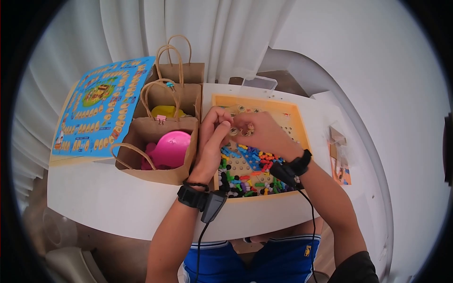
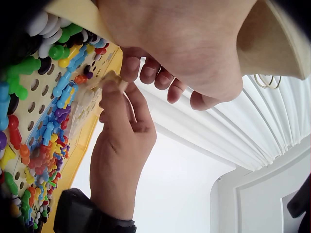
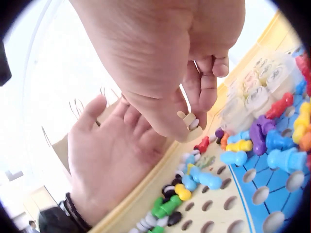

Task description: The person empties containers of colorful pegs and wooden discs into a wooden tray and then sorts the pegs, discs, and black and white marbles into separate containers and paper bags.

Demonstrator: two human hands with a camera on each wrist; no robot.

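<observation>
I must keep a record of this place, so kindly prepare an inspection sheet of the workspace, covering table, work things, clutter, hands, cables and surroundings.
Surface: white table, rounded edge, partly covered.
Job's things: yellow-framed tray, mixed coloured pegs, small wooden pieces.
Clutter: paper bags, one holding a pink object; blue game board left of them.
Hands: right hand pinches the wooden pieces; left hand close beside it.
Cables: black cables hang from both wrist devices.
Surroundings: white curtain behind the table.
</observation>
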